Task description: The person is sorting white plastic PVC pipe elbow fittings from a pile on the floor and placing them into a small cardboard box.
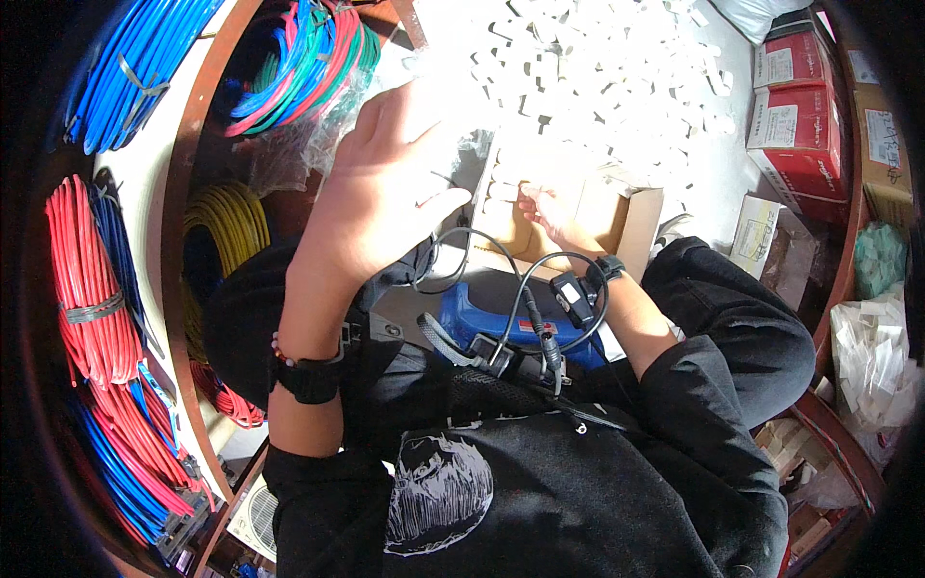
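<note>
My left hand (pixel 390 173) is raised, back up, left of an open cardboard box (pixel 643 220); its fingers reach into glare, so what they touch cannot be told. My right hand (pixel 547 209) is over the inside of the box, fingertips at a small pale piece (pixel 504 191) in a row along the box's left side; whether it grips that piece is unclear. Many small white pieces (pixel 600 87) lie scattered beyond the box, partly washed out by bright light. A black cable (pixel 517 271) loops near my right wrist.
Coiled blue cable (pixel 137 65), red cable (pixel 90 289) and yellow cable (pixel 227 217) fill shelves at the left. Red cartons (pixel 798 141) and a bag of white pieces (pixel 871 354) stand at the right. A blue plastic stool or case (pixel 462 314) sits between my legs.
</note>
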{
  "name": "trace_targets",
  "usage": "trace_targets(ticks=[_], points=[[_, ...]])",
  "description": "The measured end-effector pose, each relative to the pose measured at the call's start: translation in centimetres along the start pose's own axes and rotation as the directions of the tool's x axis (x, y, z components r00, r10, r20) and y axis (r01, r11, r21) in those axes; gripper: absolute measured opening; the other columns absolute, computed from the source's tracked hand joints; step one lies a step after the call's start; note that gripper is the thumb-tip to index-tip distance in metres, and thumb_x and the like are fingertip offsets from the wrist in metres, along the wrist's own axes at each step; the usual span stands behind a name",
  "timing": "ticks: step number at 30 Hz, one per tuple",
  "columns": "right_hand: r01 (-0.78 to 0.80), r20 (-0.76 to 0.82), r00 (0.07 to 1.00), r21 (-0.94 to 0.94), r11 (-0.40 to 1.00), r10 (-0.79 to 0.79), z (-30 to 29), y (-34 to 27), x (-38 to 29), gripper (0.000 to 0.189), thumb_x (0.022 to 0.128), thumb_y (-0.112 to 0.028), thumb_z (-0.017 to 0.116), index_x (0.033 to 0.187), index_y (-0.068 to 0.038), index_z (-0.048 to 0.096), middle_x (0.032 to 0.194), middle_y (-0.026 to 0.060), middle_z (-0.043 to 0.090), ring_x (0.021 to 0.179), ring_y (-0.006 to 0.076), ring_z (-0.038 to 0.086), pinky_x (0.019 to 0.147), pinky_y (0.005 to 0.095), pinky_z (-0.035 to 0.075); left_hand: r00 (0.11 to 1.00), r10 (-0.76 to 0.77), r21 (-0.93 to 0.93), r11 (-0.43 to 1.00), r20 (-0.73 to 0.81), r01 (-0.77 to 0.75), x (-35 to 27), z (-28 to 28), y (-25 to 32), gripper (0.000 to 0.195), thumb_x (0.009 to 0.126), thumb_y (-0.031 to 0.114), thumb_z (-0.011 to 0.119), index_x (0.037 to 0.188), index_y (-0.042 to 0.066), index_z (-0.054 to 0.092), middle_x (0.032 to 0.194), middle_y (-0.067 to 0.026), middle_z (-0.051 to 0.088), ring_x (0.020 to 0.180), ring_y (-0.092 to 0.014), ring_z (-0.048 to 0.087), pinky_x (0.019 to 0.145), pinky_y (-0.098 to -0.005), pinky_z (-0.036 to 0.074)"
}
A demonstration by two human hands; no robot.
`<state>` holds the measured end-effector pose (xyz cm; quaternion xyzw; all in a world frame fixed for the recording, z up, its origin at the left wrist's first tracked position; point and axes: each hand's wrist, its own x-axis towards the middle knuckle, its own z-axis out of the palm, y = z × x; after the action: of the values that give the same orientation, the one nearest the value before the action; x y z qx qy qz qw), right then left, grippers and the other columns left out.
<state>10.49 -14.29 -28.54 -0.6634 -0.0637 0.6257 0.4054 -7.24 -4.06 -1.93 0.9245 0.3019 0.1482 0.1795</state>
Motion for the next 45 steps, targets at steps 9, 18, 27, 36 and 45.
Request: trace_targets(ticks=[9, 18, 27, 36, 45], points=[[-0.021, 0.022, 1.0, 0.156, 0.987, 0.018, 0.3, 0.6, -0.2, 0.011, 0.076, -0.009, 0.048, 0.081, 0.0, 0.053, 0.074, 0.0065, 0.055, 0.069, 0.0134, 0.054, 0.061, 0.0223, 0.045, 1.0, -0.006, 0.036, 0.999, 0.018, 0.006, -0.1, -0.1, -0.1, 0.044, 0.058, 0.012, 0.063, 0.1, 0.006, 0.05, 0.115, -0.0104, 0.037, 0.103, -0.028, 0.038, 0.082, -0.0354, 0.037], [-0.135, 0.1, 0.986, 0.001, 0.991, 0.134, 0.4, 1.9, -0.2, 0.01, 0.074, -0.009, 0.049, 0.071, -0.002, 0.056, 0.064, 0.0049, 0.055, 0.052, 0.0095, 0.051, 0.047, 0.0191, 0.042, 1.0, 0.013, 0.039, 0.999, 0.021, -0.014, -0.2, 0.0, -0.3, 0.044, 0.059, 0.012, 0.062, 0.101, 0.006, 0.05, 0.115, -0.0112, 0.037, 0.104, -0.028, 0.037, 0.084, -0.0354, 0.036], [-0.092, 0.178, 0.979, -0.054, 0.994, 0.1, 0.4, 3.0, 0.0, 0.015, 0.075, -0.011, 0.049, 0.065, -0.002, 0.057, 0.058, 0.0022, 0.053, 0.048, 0.0065, 0.047, 0.042, 0.0171, 0.037, 0.999, 0.0, 0.06, 0.998, 0.041, -0.002, -0.1, 0.0, -0.3, 0.044, 0.06, 0.014, 0.062, 0.101, 0.006, 0.049, 0.113, -0.0107, 0.037, 0.104, -0.027, 0.037, 0.083, -0.0355, 0.036], [-0.154, 0.155, 0.974, -0.071, 0.986, 0.163, 0.8, 2.2, -0.5, 0.018, 0.077, -0.019, 0.05, 0.069, -0.003, 0.055, 0.061, 0.0016, 0.052, 0.05, 0.0066, 0.046, 0.044, 0.0168, 0.038, 0.999, 0.001, 0.047, 0.999, 0.042, -0.003, -0.1, 0.1, -0.2, 0.044, 0.059, 0.012, 0.063, 0.101, 0.007, 0.05, 0.112, -0.0096, 0.038, 0.103, -0.027, 0.038, 0.083, -0.035, 0.037], [0.025, 0.03, 0.999, -0.078, 0.997, -0.022, 0.3, 1.7, -0.5, 0.017, 0.078, -0.024, 0.051, 0.079, -0.007, 0.054, 0.072, -0.0009, 0.053, 0.062, 0.0072, 0.048, 0.052, 0.0187, 0.039, 0.999, 0.011, 0.034, 0.999, 0.031, -0.012, 0.0, 0.1, -0.2, 0.048, 0.058, 0.011, 0.063, 0.103, 0.008, 0.048, 0.111, -0.0091, 0.039, 0.103, -0.027, 0.038, 0.082, -0.0351, 0.038]])
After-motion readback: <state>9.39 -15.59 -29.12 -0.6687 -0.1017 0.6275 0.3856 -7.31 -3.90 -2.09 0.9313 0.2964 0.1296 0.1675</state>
